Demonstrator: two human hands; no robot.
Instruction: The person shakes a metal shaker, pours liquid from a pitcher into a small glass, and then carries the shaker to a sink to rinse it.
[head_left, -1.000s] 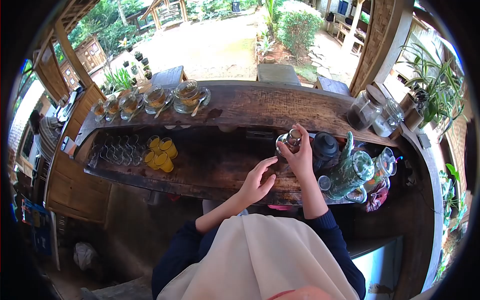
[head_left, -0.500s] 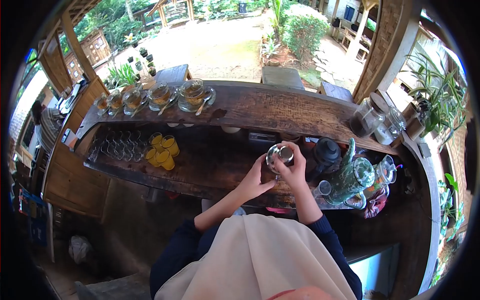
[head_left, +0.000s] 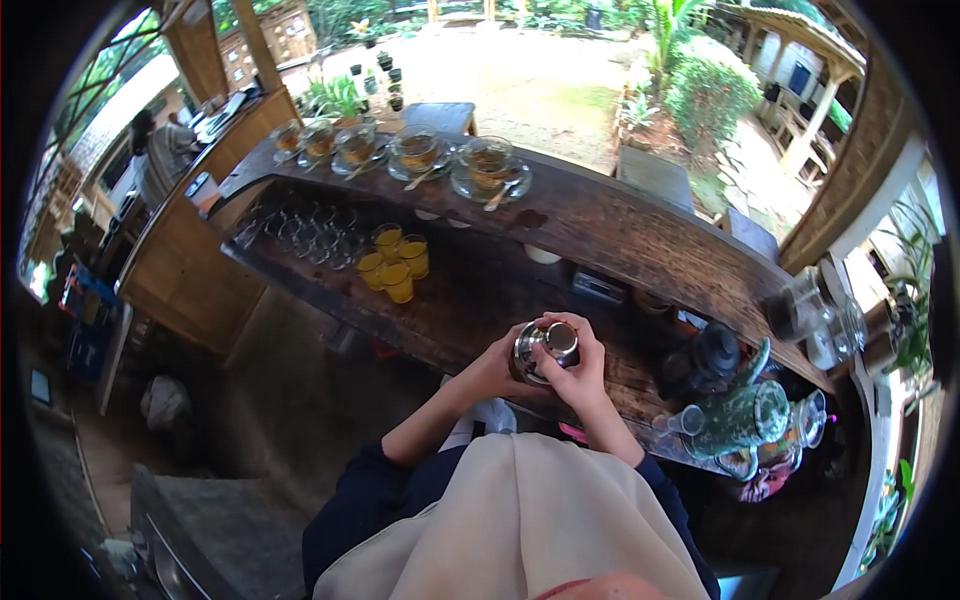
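Both my hands are wrapped round a shiny metal cocktail shaker (head_left: 538, 350), held above the front of the dark wooden counter. My left hand (head_left: 497, 365) grips its side, with part of the fingers hidden behind it. My right hand (head_left: 584, 365) closes over the capped end, thumb across the metal shoulder and fingers along the far side. The small round cap shows between the fingers of the right hand. What is inside the shaker cannot be seen.
Glasses of yellow drink (head_left: 398, 268) stand left, near stacked empty glasses (head_left: 312, 232). Several filled cups on saucers (head_left: 488, 170) line the raised ledge. At right are a dark lidded pot (head_left: 712, 352), a green mottled jug (head_left: 742, 418), a small clear cup (head_left: 685, 420) and glass jars (head_left: 832, 335). A person (head_left: 155, 160) is far left.
My left hand has closed round the shaker, where before its fingers were looser and lower. The view has swung, so the counter appears tilted and the drinks sit further right in the picture.
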